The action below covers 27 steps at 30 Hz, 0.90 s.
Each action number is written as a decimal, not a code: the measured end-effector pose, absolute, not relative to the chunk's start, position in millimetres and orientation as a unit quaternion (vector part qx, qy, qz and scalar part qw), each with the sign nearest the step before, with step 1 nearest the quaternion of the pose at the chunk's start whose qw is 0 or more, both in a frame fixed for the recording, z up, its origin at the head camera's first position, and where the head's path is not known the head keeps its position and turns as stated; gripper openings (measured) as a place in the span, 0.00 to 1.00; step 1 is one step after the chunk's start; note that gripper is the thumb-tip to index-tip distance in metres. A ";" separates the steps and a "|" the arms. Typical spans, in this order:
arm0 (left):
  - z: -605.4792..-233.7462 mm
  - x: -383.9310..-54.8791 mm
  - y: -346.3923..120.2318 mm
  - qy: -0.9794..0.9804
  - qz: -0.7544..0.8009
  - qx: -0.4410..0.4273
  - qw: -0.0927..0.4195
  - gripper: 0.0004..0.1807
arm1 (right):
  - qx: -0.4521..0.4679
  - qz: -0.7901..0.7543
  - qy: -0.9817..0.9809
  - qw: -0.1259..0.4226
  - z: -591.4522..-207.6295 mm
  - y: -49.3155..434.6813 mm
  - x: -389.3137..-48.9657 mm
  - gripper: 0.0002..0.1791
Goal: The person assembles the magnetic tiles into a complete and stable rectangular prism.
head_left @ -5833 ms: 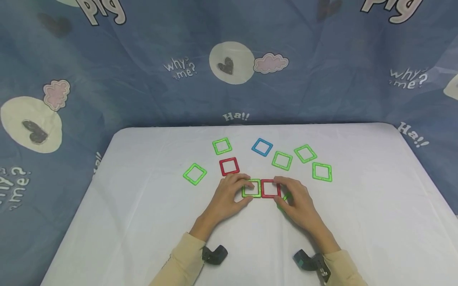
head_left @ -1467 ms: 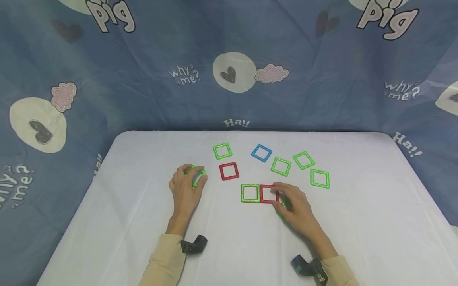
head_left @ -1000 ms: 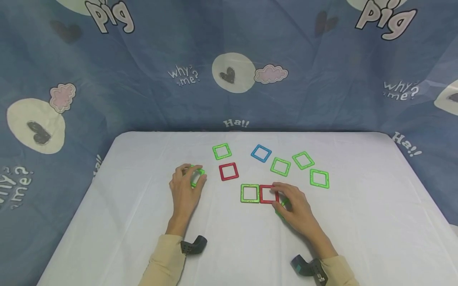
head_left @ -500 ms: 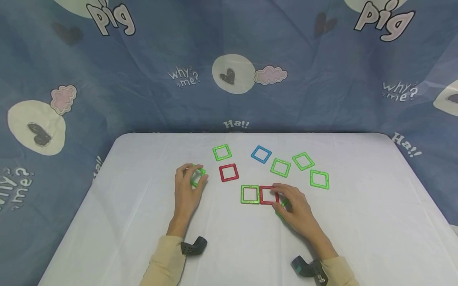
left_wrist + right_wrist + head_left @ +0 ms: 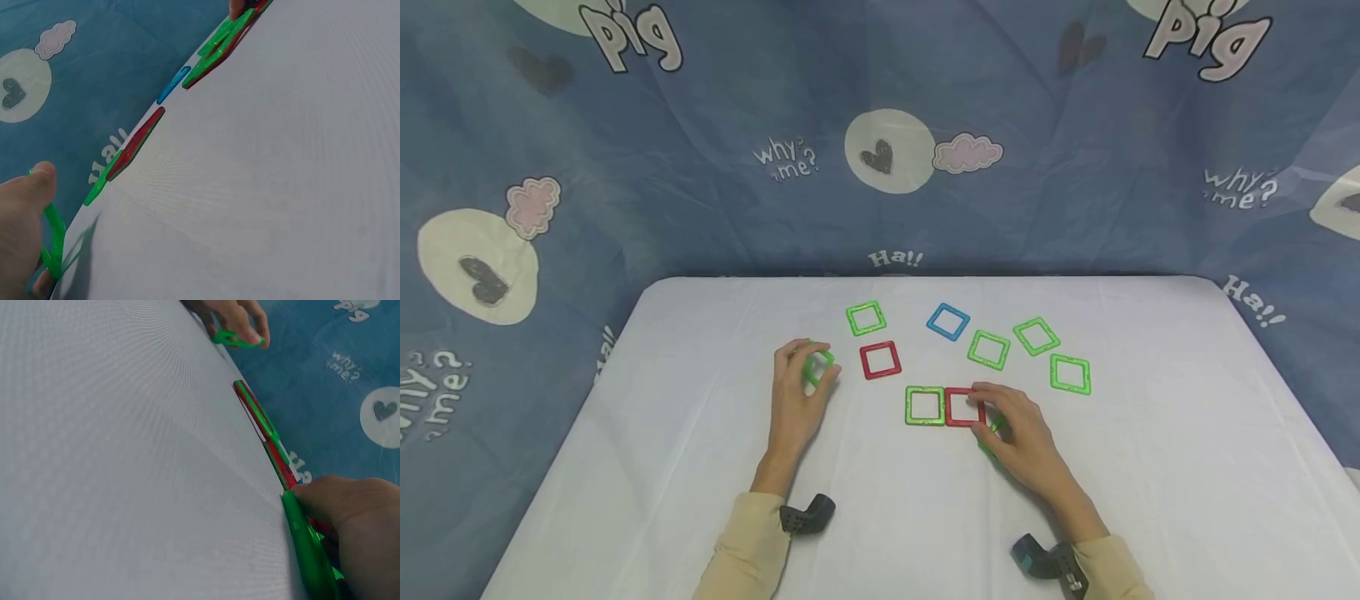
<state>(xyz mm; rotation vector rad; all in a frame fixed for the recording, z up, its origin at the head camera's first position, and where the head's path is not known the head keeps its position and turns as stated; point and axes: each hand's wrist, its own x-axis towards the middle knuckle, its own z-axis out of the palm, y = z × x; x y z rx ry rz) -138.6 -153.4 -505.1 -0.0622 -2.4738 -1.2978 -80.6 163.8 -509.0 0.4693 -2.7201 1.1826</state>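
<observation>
The left hand [image 5: 795, 392] grasps 1 green square frame [image 5: 817, 365], best brought flat and edge-aligned to the joined row [image 5: 945, 407] the right hand [image 5: 1017, 435] pins with curled fingers.

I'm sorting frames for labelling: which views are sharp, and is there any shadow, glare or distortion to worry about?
Head view: even, soft light, no glare, the square frames crisp, the table edges bowed by the wide lens. Left wrist view: grazing angle flattens the frames into slivers; the left hand is close and soft, with a faint shadow beside it. Right wrist view: the right hand and its green frame are blurred.
</observation>
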 end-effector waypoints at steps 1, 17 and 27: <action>-505.1 -138.8 -153.3 -0.871 -0.458 -0.022 0.174 0.17 | 0.156 0.393 -0.904 0.070 -508.8 163.7 -80.7 0.23; -504.1 -138.4 -153.5 -0.843 -0.515 -0.035 0.154 0.17 | 0.155 0.391 -0.904 0.071 -508.8 163.5 -80.6 0.23; -505.1 -138.7 -153.2 -0.839 -0.519 -0.056 0.153 0.18 | 0.168 0.386 -0.903 0.082 -510.8 164.2 -81.0 0.23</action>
